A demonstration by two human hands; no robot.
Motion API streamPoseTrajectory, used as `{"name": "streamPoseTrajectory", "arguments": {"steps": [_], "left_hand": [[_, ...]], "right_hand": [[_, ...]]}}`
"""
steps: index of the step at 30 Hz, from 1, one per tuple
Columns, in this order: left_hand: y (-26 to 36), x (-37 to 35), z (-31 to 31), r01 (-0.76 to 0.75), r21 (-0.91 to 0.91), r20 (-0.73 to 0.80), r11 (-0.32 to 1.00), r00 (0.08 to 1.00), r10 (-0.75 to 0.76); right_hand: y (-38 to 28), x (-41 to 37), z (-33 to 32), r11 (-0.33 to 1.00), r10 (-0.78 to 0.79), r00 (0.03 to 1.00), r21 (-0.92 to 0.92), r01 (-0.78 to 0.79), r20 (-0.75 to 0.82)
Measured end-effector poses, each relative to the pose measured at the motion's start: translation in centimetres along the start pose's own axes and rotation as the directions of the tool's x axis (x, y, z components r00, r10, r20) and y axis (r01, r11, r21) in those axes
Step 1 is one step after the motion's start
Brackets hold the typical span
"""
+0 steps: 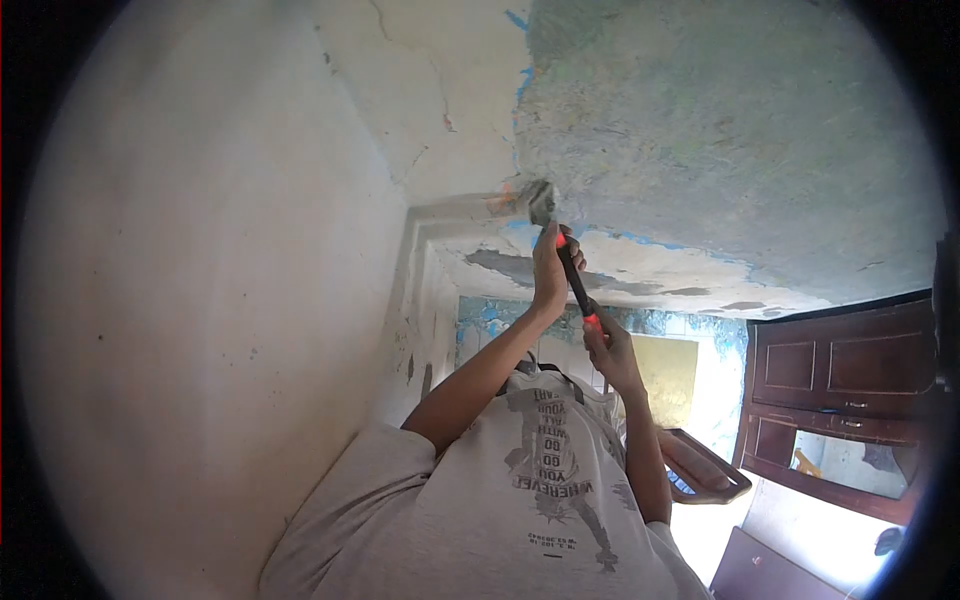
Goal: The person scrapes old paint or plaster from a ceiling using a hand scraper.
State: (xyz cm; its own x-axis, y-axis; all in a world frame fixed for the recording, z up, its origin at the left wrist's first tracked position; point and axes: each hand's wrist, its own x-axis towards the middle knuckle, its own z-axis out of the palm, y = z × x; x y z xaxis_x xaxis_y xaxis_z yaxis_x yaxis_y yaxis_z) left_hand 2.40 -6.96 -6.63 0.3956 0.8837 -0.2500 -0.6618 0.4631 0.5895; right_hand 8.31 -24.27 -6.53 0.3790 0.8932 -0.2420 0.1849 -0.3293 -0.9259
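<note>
A scraper with a black and red handle [575,278] slants across the middle of the view. Its grey metal head [541,203] is slightly blurred and lies against the flaking surface, or very near it. My left hand [550,268] is closed round the upper handle, just below the head. Lower down, my right hand [612,352] grips the red end of the handle. Around the head, cream paint [450,90] meets a rough grey-green area [700,130], with blue flecks along the ragged border.
A smooth pale wall [200,300] fills the left side. At the right stand dark wooden cabinets [870,350]. A brown-framed object [705,470], perhaps a chair, is beside my right arm. My printed white shirt [480,520] covers the bottom middle.
</note>
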Motion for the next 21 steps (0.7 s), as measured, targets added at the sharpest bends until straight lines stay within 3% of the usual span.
{"name": "streamPoseTrajectory", "arguments": {"steps": [3, 4, 8, 11, 12, 18, 21], "left_hand": [[-0.3, -1.9, 0.8, 0.066, 0.081, -0.042, 0.995, 0.997, -0.063], [-0.8, -1.9, 0.7, 0.060, 0.073, -0.044, 0.996, 0.997, -0.057], [-1.8, -1.3, 0.5, -0.001, 0.053, -0.057, 0.999, 0.998, 0.004], [-0.7, -1.8, 1.3, 0.014, 0.021, -0.121, 1.000, 0.993, -0.012], [-0.3, -1.8, 1.7, 0.028, 0.023, -0.153, 0.999, 0.988, -0.024], [-1.3, -1.1, 2.1, -0.077, 0.048, -0.198, 0.996, 0.977, 0.085], [-1.4, -1.5, 3.1, -0.034, 0.025, -0.207, 0.999, 0.978, 0.038]], "right_hand": [[-0.1, 0.3, -0.4, 0.986, -0.078, 0.997, -0.151, 0.073, -0.029], [-0.1, 0.2, -0.6, 0.983, -0.037, 0.999, -0.183, 0.031, -0.030], [0.0, -0.7, -1.4, 0.995, -0.100, 0.991, 0.023, 0.099, 0.086], [-1.8, -1.4, -2.4, 0.996, -0.010, 0.991, 0.087, -0.002, 0.133], [-2.3, -1.2, -3.2, 0.999, -0.008, 0.983, -0.040, 0.015, 0.183], [-1.3, -0.1, -3.7, 0.992, -0.120, 0.971, -0.016, 0.126, 0.205], [-1.5, 0.0, -4.8, 0.980, -0.159, 0.963, -0.081, 0.180, 0.218]]}}
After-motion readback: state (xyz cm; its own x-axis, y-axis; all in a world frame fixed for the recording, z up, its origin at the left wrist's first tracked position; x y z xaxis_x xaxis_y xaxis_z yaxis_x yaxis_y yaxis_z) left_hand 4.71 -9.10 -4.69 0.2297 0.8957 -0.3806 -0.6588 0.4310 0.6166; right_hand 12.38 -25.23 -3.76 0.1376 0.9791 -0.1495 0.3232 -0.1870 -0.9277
